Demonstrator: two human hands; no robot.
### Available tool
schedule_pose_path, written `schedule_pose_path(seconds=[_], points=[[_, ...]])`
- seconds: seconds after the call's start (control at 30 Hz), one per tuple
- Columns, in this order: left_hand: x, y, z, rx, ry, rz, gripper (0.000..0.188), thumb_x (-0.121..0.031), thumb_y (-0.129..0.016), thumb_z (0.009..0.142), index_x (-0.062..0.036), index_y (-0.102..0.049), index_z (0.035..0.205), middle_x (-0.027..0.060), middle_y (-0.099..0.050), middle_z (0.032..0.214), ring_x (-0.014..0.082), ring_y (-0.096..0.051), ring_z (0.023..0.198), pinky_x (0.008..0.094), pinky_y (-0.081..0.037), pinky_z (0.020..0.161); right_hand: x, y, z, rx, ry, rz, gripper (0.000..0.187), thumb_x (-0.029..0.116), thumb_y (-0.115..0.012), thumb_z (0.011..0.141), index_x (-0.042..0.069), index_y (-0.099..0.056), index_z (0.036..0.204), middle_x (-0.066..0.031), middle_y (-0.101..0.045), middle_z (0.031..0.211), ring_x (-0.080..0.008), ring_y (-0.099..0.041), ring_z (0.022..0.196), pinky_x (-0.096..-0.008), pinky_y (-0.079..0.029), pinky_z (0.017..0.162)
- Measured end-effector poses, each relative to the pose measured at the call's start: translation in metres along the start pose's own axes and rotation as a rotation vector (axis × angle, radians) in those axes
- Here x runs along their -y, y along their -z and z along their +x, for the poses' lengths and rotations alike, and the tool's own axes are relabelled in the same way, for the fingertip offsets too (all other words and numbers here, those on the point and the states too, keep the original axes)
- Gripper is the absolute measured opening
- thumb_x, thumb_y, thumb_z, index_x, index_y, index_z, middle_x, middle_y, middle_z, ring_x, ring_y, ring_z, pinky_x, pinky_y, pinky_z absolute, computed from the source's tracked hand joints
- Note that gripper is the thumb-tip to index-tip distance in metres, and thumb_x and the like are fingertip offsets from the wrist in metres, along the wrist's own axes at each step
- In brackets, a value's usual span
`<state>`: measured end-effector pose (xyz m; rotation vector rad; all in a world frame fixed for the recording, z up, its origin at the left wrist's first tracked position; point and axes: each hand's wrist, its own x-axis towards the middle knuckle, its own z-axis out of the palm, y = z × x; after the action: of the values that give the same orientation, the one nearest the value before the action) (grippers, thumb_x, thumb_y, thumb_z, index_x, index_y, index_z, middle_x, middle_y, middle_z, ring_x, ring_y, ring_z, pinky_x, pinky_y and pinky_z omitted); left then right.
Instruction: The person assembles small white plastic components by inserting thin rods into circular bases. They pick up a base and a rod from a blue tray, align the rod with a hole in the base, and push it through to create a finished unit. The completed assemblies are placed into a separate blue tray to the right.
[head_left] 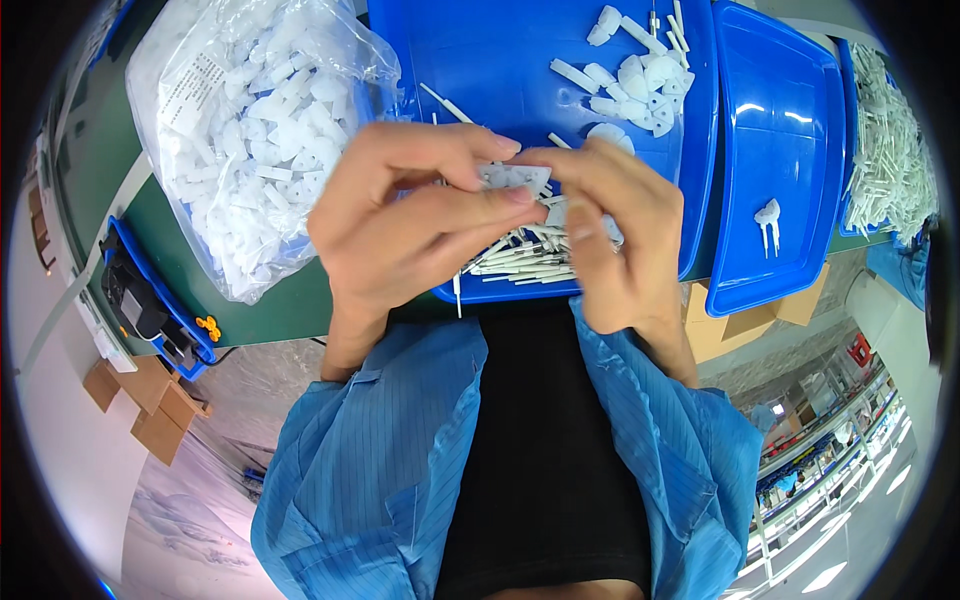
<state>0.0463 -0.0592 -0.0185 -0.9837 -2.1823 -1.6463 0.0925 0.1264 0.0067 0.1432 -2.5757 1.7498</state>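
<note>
My left hand point(400, 215) is closed, pinching a small translucent white plastic piece point(520, 176) with holes between thumb and fingers. Against the other end of that piece sits my right hand point(630, 235), its thumb and fingers bent together; a bit of white shows there, but what it grips is too hidden to name. Both hands are over the near part of a large blue tray point(480, 50). Under them lies a pile of thin white rods point(520, 262) with metal tips, partly covered by the hands. More white plastic pieces point(645, 95) are heaped at the tray's far right.
A clear bag point(270, 150) full of white plastic pieces stands left on the green table point(290, 318). To the right, a smaller blue tray point(780, 150) holds one white pronged part point(767, 215). Beyond it are many whitish rods point(890, 150). A cardboard box point(705, 335) is below.
</note>
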Motion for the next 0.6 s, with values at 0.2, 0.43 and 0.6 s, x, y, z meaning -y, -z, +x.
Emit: schedule_pose_path(seconds=[0.2, 0.43, 0.6], points=[[-0.002, -0.003, -0.001, 0.025, -0.187, 0.110, 0.021, 0.006, -0.087, 0.061, 0.0031, -0.070, 0.073, 0.0103, -0.053, 0.089, 0.0301, -0.071, 0.080, 0.0361, -0.063, 0.066, 0.007, -0.020, -0.003, -0.099, -0.219, 0.175, 0.020, 0.015, -0.063, 0.095, -0.003, -0.070, 0.100, -0.0112, -0.069, 0.070, -0.0108, -0.066, 0.059, -0.0228, -0.049, 0.052], [0.007, -0.006, 0.001, -0.133, -0.155, -0.172, 0.079, -0.015, -0.096, 0.057, -0.0084, -0.056, 0.124, 0.0160, -0.041, 0.131, 0.0448, -0.065, 0.103, 0.0446, -0.060, 0.087, -0.001, 0.004, -0.016, -0.390, -0.050, 0.223, 0.035, 0.014, -0.040, 0.105, -0.012, -0.063, 0.104, -0.0234, -0.071, 0.088, -0.0265, -0.071, 0.074, -0.0311, -0.058, 0.068], [0.005, 0.010, 0.006, 0.143, -0.065, -0.100, 0.052, -0.014, -0.092, 0.060, -0.0062, -0.068, 0.105, 0.0129, -0.062, 0.101, 0.0383, -0.068, 0.092, 0.0412, -0.057, 0.076, -0.016, 0.107, -0.024, -1.004, -0.070, -0.440, 0.042, 0.025, -0.041, 0.106, -0.011, -0.060, 0.115, -0.0157, -0.068, 0.071, -0.0194, -0.066, 0.062, -0.0285, -0.055, 0.058]])
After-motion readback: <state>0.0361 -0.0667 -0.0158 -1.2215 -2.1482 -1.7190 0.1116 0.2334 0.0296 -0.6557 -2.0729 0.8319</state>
